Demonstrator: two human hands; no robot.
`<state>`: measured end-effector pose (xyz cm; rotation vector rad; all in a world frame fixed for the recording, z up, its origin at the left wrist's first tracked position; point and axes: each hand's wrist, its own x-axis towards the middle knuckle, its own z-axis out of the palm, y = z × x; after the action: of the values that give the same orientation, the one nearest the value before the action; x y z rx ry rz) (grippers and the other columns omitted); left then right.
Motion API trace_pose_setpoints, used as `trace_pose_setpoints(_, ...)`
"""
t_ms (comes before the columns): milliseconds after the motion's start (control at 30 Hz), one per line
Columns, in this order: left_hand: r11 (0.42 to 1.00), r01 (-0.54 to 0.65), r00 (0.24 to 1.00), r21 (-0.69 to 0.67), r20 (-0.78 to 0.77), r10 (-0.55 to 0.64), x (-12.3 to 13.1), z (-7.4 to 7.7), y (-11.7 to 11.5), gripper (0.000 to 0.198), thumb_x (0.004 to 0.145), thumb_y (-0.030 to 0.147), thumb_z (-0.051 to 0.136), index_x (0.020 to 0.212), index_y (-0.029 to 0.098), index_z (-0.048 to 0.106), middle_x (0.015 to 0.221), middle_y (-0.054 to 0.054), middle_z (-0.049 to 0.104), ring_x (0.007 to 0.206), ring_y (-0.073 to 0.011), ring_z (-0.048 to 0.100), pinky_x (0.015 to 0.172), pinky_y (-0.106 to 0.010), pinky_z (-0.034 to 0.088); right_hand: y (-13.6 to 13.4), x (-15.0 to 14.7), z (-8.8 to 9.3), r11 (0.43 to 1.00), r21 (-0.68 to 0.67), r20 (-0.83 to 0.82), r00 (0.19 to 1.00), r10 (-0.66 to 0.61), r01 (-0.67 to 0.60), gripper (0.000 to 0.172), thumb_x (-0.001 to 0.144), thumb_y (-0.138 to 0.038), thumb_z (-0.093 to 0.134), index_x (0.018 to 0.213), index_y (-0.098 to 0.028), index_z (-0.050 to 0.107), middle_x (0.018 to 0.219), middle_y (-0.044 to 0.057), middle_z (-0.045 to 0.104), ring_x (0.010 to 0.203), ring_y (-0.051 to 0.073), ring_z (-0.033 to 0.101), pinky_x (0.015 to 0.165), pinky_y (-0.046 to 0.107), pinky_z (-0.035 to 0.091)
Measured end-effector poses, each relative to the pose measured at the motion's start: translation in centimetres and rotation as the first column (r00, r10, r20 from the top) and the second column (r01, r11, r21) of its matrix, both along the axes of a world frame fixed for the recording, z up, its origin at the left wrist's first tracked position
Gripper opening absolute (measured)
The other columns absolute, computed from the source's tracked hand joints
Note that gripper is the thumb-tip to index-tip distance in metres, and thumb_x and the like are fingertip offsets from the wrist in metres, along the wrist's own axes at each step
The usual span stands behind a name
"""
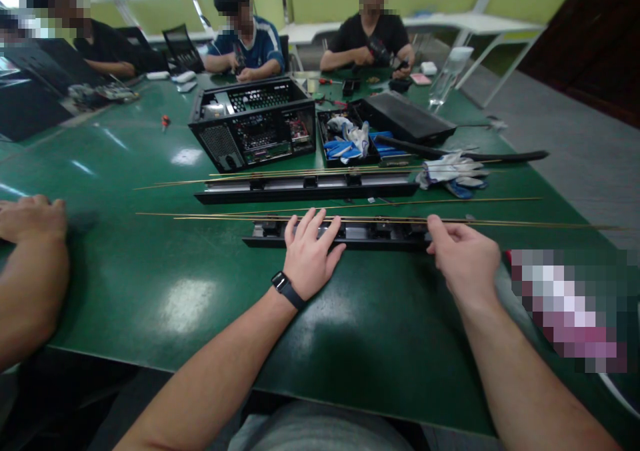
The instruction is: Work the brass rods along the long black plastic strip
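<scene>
My left hand [311,254], with a dark watch on its wrist, lies flat and open on a long black rail-like part [370,235] on the green table [150,284], fingers spread over it. My right hand [463,254] is at the right end of the same part, fingers curled around its end. Thin brass rods [500,223] run left to right just beyond my fingertips. A second black rail [305,187] lies further back with more brass rods [280,173] along it.
An open black computer case [255,124] stands behind the rails, beside a black tray with blue and white gloves [350,141]. Work gloves [453,171] lie at the right. Another person's forearm and hand [30,257] rest at the left. Several people sit at the far side.
</scene>
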<state>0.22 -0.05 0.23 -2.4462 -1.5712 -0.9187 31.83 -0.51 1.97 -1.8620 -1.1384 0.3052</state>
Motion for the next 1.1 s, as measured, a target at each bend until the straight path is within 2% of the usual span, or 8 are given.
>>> trace_pose_setpoints(133, 1.000, -0.002, 1.000, -0.013, 0.001, 0.002, 0.0, 0.1, -0.1, 0.051, 0.120, 0.036, 0.078, 0.171, 0.031, 0.080, 0.182, -0.019, 0.075, 0.177, -0.0447, 0.064, 0.151, -0.073, 0.039, -0.4, -0.6, 0.6, 0.999, -0.028, 0.152, 0.988, -0.014, 0.018, 0.058, 0.090, -0.087, 0.089, 0.090, -0.030, 0.078, 0.070, 0.005, 0.075, 0.073, 0.032, 0.078, 0.078, 0.046, 0.064)
trace_pose_setpoints(267, 1.000, 0.001, 1.000, -0.014, -0.003, -0.001, 0.0, 0.3, -0.1, 0.051, 0.120, 0.036, 0.078, 0.171, 0.030, 0.080, 0.182, -0.019, 0.074, 0.177, -0.0445, 0.064, 0.151, -0.072, 0.039, -0.3, -1.0, 0.4, 0.999, -0.043, 0.222, 0.975, 0.015, -0.005, 0.051, 0.085, -0.080, 0.091, 0.091, -0.032, 0.073, 0.071, 0.005, 0.074, 0.075, 0.034, 0.078, 0.087, 0.052, 0.065)
trace_pose_setpoints(467, 0.999, 0.001, 1.000, -0.039, 0.004, 0.000, 0.0, 0.3, -0.1, 0.052, 0.120, 0.037, 0.077, 0.171, 0.032, 0.080, 0.184, -0.018, 0.073, 0.179, -0.0448, 0.062, 0.152, -0.073, 0.037, -0.2, -0.6, -0.3, 1.000, -0.025, 0.278, 0.960, 0.018, -0.011, 0.049, 0.091, -0.079, 0.086, 0.093, -0.032, 0.073, 0.075, 0.006, 0.077, 0.077, 0.034, 0.078, 0.087, 0.053, 0.066)
trace_pose_setpoints(600, 0.999, -0.005, 1.000, -0.036, 0.005, 0.005, 0.1, 0.3, -0.1, 0.052, 0.119, 0.037, 0.078, 0.171, 0.033, 0.080, 0.184, -0.017, 0.074, 0.179, -0.0440, 0.062, 0.153, -0.073, 0.037, -0.2, -0.4, -0.4, 0.997, -0.074, 0.327, 0.945, 0.026, -0.002, 0.051, 0.090, -0.080, 0.087, 0.092, -0.032, 0.072, 0.077, 0.008, 0.078, 0.079, 0.036, 0.079, 0.087, 0.054, 0.066)
trace_pose_setpoints(833, 1.000, -0.001, 1.000, -0.016, 0.004, 0.001, 0.0, 0.1, 0.0, 0.052, 0.119, 0.036, 0.079, 0.170, 0.032, 0.081, 0.183, -0.018, 0.074, 0.178, -0.0440, 0.063, 0.151, -0.073, 0.038, -0.1, -0.5, -0.5, 0.997, -0.065, 0.284, 0.958, 0.052, -0.035, 0.053, 0.095, -0.083, 0.084, 0.095, -0.031, 0.074, 0.077, 0.008, 0.078, 0.078, 0.035, 0.079, 0.088, 0.052, 0.065)
trace_pose_setpoints(1100, 1.000, -0.004, 1.000, -0.018, -0.001, 0.004, 0.0, 0.2, 0.0, 0.052, 0.119, 0.036, 0.080, 0.170, 0.032, 0.080, 0.183, -0.017, 0.074, 0.177, -0.0433, 0.063, 0.151, -0.071, 0.039, -0.1, -0.6, -0.6, 0.998, -0.049, 0.284, 0.958, 0.047, -0.035, 0.053, 0.093, -0.082, 0.086, 0.096, -0.030, 0.075, 0.074, 0.006, 0.076, 0.077, 0.034, 0.078, 0.087, 0.052, 0.066)
